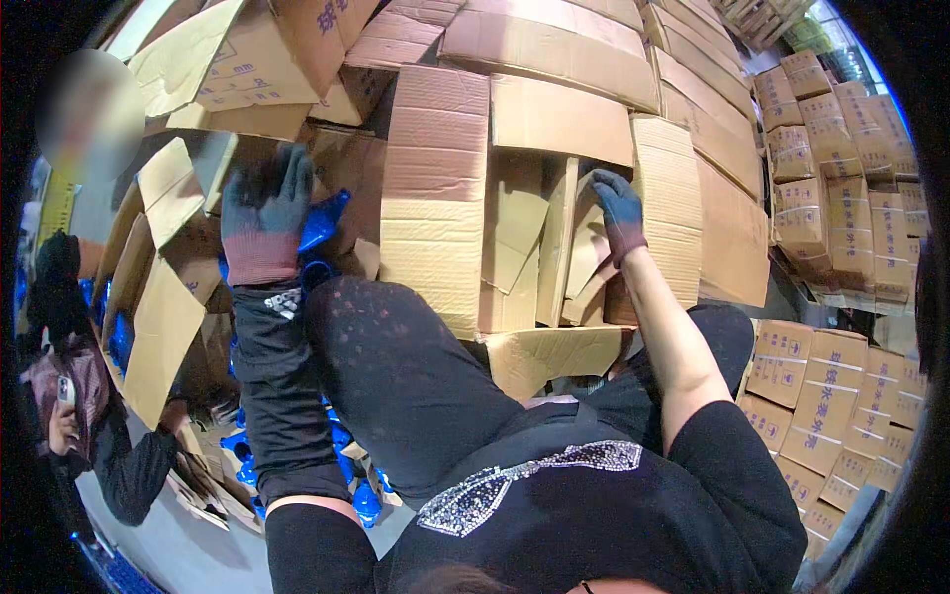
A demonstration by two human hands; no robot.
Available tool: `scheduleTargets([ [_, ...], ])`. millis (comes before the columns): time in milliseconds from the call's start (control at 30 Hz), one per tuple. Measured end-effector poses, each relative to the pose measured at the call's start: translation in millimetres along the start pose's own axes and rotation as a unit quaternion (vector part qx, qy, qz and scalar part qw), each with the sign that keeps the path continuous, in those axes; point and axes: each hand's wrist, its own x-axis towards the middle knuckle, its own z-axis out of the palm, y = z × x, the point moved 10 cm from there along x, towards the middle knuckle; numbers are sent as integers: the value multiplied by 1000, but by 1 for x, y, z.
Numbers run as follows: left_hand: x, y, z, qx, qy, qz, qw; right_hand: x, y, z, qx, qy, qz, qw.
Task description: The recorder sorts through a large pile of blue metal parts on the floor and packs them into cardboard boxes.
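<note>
An open cardboard box (430, 198) stands in front of my knees, its flaps folded outward and cardboard pieces inside. My right hand (618, 210), in a dark blue glove with a maroon cuff, reaches into it. Its bent fingers close on the upper edge of an upright cardboard divider (557, 247); the thumb is hidden. To the left, my left hand (267, 208), gloved alike, has its fingers stretched out and apart over another open box. A glossy blue fitting (324, 222) lies just right of it, and whether they touch I cannot tell.
Closed cartons (554, 45) fill the far side, and strapped carton stacks (841, 188) stand at the right. More blue fittings (366, 503) lie on the lower left. At the left edge another person's hand (64, 431) holds a small pale object beside a box with raised flaps (163, 342).
</note>
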Motion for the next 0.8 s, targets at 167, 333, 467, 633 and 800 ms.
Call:
scheduleTargets([
  [167,6,-177,66,260,-56,109,958,40,18,-15,-134,1,-113,985],
  [333,46,-208,-38,191,-12,-8,981,33,-54,10,-269,-74,-209,937],
  [467,50,-196,-87,236,122,39,963,50,-108,8,-142,-161,-174,961],
  [633,75,-226,-77,274,70,-12,959,125,-33,3,-492,-37,-249,833],
  [800,80,-226,-77,265,65,-57,960,127,12,16,-481,-20,-206,852],
])
